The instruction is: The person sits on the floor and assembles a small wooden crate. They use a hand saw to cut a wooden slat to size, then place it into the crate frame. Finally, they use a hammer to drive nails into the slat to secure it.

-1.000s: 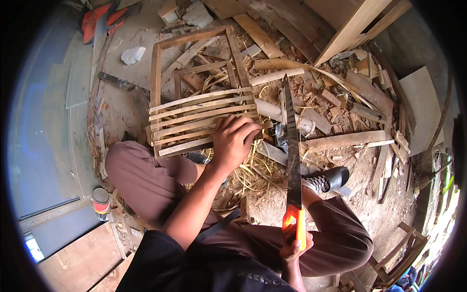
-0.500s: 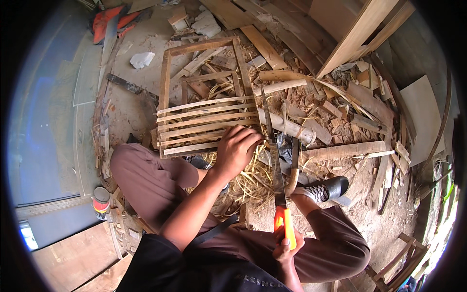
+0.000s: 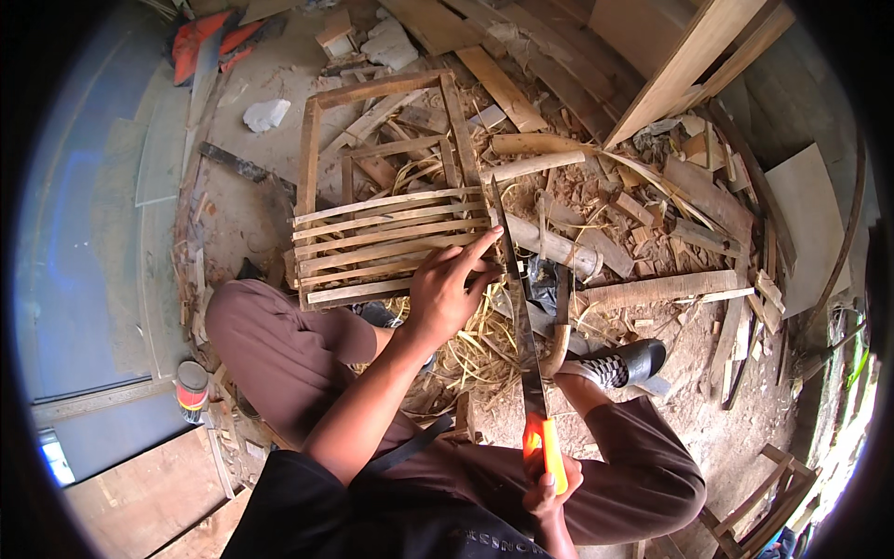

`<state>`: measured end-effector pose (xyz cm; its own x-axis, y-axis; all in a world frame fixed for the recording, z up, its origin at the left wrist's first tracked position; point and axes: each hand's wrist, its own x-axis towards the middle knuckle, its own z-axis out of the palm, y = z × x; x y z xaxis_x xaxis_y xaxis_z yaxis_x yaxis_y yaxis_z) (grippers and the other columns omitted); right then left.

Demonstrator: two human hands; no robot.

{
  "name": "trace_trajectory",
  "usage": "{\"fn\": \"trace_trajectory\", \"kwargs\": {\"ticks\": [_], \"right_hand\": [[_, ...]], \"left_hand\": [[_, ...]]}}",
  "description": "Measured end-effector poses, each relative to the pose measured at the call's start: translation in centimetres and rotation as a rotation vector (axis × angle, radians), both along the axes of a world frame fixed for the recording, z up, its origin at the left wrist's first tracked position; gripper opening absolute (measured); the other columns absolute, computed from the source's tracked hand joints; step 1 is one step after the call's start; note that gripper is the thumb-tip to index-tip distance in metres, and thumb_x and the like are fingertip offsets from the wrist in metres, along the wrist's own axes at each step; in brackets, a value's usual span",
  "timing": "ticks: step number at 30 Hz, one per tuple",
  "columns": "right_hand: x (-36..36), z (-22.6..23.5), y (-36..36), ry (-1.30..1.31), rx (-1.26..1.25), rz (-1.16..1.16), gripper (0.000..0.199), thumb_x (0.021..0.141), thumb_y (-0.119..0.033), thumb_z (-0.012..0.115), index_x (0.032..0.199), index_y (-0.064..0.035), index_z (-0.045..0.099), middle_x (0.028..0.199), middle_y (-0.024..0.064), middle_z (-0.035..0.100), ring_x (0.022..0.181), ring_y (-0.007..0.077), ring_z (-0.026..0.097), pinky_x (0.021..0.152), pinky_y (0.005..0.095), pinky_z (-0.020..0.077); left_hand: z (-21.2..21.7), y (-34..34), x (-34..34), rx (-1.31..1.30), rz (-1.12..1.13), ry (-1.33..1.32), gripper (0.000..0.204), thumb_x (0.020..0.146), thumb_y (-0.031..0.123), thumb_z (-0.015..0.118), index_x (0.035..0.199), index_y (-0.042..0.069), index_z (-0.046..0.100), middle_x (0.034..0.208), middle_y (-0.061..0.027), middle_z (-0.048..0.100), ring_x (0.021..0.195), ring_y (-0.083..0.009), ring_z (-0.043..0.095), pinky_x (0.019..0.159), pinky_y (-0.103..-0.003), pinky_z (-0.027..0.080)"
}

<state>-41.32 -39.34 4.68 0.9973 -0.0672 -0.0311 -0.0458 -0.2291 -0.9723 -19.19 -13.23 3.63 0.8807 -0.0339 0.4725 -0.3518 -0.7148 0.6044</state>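
Note:
My right hand (image 3: 551, 486) is closed round the orange handle of a handsaw (image 3: 527, 349), whose long blade points away from me. The blade runs along the right side of a slatted wooden frame (image 3: 391, 244), close to the slat ends. My left hand (image 3: 447, 291) grips the frame's near right corner. Its index finger stretches toward the blade, and the thumb lies below; the other fingers are bent on the slats. Whether the teeth touch the wood I cannot tell. Several thin slats cross the near half of the frame, and its far half is an open rectangle.
Between my legs lie wood shavings (image 3: 475, 349). Right of the saw are a tool with a curved wooden handle (image 3: 559, 347), a round pole (image 3: 559, 250) and scattered offcuts. Boards (image 3: 689, 70) lean at the far right. A tin (image 3: 193, 377) stands beside my left knee.
My left index finger has straightened toward the blade from a bent pose. The frame and the saw's tip appear slightly farther left; the right hand keeps its hold on the handle.

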Motion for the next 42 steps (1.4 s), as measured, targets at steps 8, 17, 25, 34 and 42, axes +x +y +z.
{"fn": "trace_trajectory", "kwargs": {"ticks": [8,17,25,34,42], "right_hand": [[4.2,2.0,1.5,0.051,-0.020,0.025,0.076,0.103,-0.068,0.051,0.062,-0.0033,0.053,0.052,0.0017,0.049,0.046,0.0132,0.049,0.046,0.0297,0.0338],[-0.2,3.2,0.7,0.001,-0.111,0.035,0.068,0.102,-0.060,0.050,0.063,-0.0044,0.059,0.053,0.0036,0.054,0.045,0.0173,0.054,0.046,0.0312,0.0381],[4.4,1.8,3.7,0.020,-0.032,0.058,0.065,0.105,-0.058,0.053,0.072,-0.0022,0.058,0.057,0.0011,0.052,0.047,0.0125,0.047,0.047,0.0298,0.0329],[7.3,2.4,4.7,0.211,0.240,-0.126,0.049,0.106,-0.041,0.058,0.079,0.0004,0.059,0.062,-0.0015,0.051,0.052,0.0102,0.046,0.049,0.0296,0.0351],[-2.5,2.9,1.0,0.039,-0.061,0.012,0.061,0.099,-0.055,0.056,0.078,0.0016,0.067,0.063,0.0117,0.061,0.052,0.0219,0.062,0.052,0.0358,0.0449]], "left_hand": [[-0.4,0.2,-0.3,-0.061,-0.027,0.002,0.074,0.084,0.007,0.087,0.152,0.014,0.058,0.082,-0.0024,0.077,0.077,-0.0216,0.073,0.071,-0.036,0.056],[-0.5,0.4,-0.4,-0.042,0.010,0.029,0.077,0.082,0.007,0.089,0.153,0.014,0.057,0.082,-0.0019,0.078,0.079,-0.0203,0.073,0.071,-0.035,0.056],[-0.3,0.2,0.0,-0.050,0.015,0.078,0.076,0.081,0.007,0.090,0.150,0.012,0.059,0.082,-0.0045,0.079,0.082,-0.0226,0.075,0.076,-0.036,0.057],[-0.4,0.3,-0.5,-0.076,-0.024,0.072,0.076,0.080,0.003,0.089,0.149,0.009,0.058,0.083,-0.0073,0.079,0.085,-0.0243,0.076,0.077,-0.035,0.057],[-0.6,0.6,0.0,-0.034,0.052,0.015,0.074,0.081,0.009,0.090,0.149,0.017,0.062,0.084,-0.0002,0.079,0.072,-0.0198,0.070,0.065,-0.033,0.055]]}}
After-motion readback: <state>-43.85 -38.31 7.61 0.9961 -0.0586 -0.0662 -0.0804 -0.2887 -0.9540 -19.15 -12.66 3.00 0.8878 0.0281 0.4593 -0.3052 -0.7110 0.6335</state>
